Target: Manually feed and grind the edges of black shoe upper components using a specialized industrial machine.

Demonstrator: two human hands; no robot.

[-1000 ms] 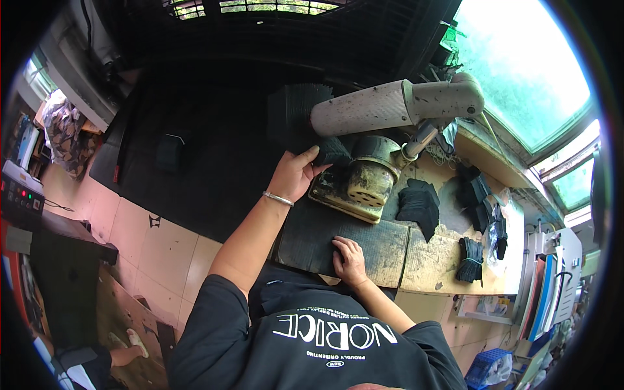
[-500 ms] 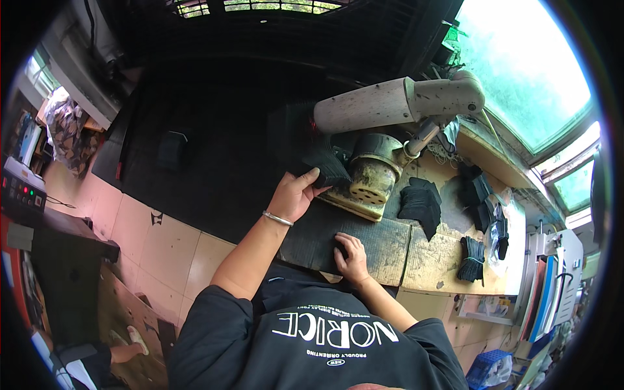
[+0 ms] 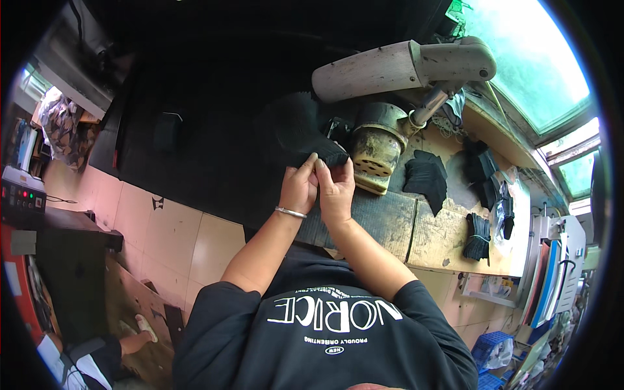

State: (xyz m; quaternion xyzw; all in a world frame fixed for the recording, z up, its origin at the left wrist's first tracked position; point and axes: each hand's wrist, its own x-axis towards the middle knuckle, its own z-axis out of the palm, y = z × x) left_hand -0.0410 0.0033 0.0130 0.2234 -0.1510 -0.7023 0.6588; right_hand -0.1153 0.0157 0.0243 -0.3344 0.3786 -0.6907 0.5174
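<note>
Side by side, my left hand [image 3: 299,187] and my right hand [image 3: 335,190] pinch the near edge of a stack of thin black sheet pieces [image 3: 305,133]. Its layered edge shows just beyond my fingertips, while its far part fans out over the dark worktable [image 3: 214,188]. Both hands are closed, thumbs close together on top; the fingers underneath are hidden. A bracelet circles my left wrist. Right of the stack stands a stained, cream-coloured machine [image 3: 376,149] with a round, holed housing. The material of the pieces is hard to make out.
A pale lamp-like arm [image 3: 367,70] reaches over the machine. Black cut pieces [image 3: 426,179] and a tied black bundle [image 3: 477,237] lie on the worn board to the right. A dark block [image 3: 169,132] sits at the left. Another person's leg [image 3: 138,338] shows lower left.
My right hand has risen from the table's near edge to the stack and now grips it beside my left hand. The stack has come nearer my body, away from under the lamp-like arm.
</note>
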